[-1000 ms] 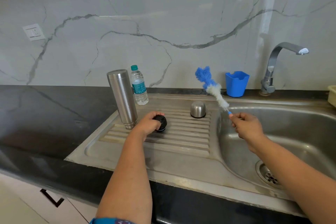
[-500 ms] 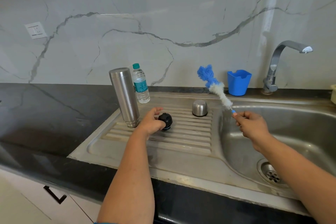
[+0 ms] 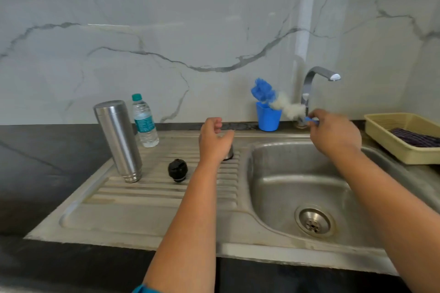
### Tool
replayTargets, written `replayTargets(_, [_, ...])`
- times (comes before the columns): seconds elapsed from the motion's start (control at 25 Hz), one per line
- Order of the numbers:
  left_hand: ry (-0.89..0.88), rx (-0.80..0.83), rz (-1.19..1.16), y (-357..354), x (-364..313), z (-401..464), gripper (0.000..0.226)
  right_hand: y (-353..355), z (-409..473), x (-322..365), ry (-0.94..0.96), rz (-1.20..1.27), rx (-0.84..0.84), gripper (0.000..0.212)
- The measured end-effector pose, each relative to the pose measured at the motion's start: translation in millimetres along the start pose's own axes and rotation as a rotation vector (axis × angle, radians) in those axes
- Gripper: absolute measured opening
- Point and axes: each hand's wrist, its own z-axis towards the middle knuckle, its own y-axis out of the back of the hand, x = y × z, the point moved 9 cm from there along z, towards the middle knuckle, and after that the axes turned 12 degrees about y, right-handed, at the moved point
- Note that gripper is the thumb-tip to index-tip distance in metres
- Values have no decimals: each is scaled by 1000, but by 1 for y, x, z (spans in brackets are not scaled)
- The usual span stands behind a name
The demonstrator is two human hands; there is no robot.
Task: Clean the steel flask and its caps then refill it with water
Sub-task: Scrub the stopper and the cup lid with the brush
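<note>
On the ribbed draining board of the stainless steel sink (image 3: 147,211) I note the tall cylindrical steel flask (image 3: 118,140) standing inverted, mouth end down, at the left. Just behind it stands a small clear plastic water bottle with a green cap (image 3: 144,121). The round black inner cap (image 3: 177,170) lies on the ribs to the flask's right, apart from it and untouched. The domed steel outer cap (image 3: 229,154) sits further right, mostly hidden behind the left hand (image 3: 214,141); that hand hovers above it with fingers loosely curled, holding nothing (I cannot tell whether it touches the cap). The right hand (image 3: 334,133) pinches the blue handle end of a blue and white bottle brush (image 3: 276,100), whose head lies over the rim of the blue plastic cup (image 3: 267,118) at the back edge. The curved steel tap (image 3: 316,81) rises behind the basin. A beige plastic tray (image 3: 385,135) rests at the far right.
</note>
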Motion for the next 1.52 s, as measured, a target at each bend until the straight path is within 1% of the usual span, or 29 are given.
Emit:
replayTargets(0.04, [80, -21, 31, -16, 13, 5, 50, 12, 10, 0, 23, -126, 17, 23])
replayTargets(0.12, [201, -75, 160, -37, 43, 10, 69, 25, 35, 9, 111, -373, 88, 27])
replayTargets(0.2, [252, -103, 271, -46, 63, 17, 89, 30, 66, 17, 166, -590, 165, 30])
replayTargets(0.32, [278, -62, 324, -46, 74, 39, 101, 39, 112, 33, 179, -778, 237, 16])
replayTargets(0.4, [306, -19, 329, -48, 81, 53, 96, 43, 136, 49, 190, -815, 268, 5])
replayTargets(0.52, [283, -42, 303, -47, 92, 58, 71, 38, 157, 69, 240, -868, 276, 20])
replayTargets(0.6, [254, -85, 233, -43, 93, 59, 59, 31, 170, 78, 289, -923, 261, 21])
replayTargets(0.68, [248, -124, 78, -35, 85, 58, 47, 14, 181, 85, 336, -972, 303, 19])
replayTargets(0.8, [374, -87, -209, -39, 85, 56, 41, -35, 176, 104, 570, -1145, 350, 23])
replayTargets(0.88, [427, -58, -272, -46, 91, 54, 40, -48, 173, 111, 682, -1240, 326, 25])
replayTargets(1.04, [470, -35, -335, -53, 99, 52, 40, -36, 185, 93, 683, -1278, 252, 22])
replayTargets(1.2, [422, -32, -367, -62, 93, 49, 42, -46, 160, 74, 689, -1378, 290, 17])
replayTargets(1.32, [390, 6, -388, -74, 81, 44, 52, 3, 157, 75, 593, -1330, 212, 20])
replayTargets(1.44, [386, 63, -397, -81, 75, 41, 57, 73, 139, 87, 510, -1236, 17, 19])
replayTargets(1.52, [415, 109, -369, -88, 77, 37, 59, 110, 117, 87, 415, -1207, -47, 19])
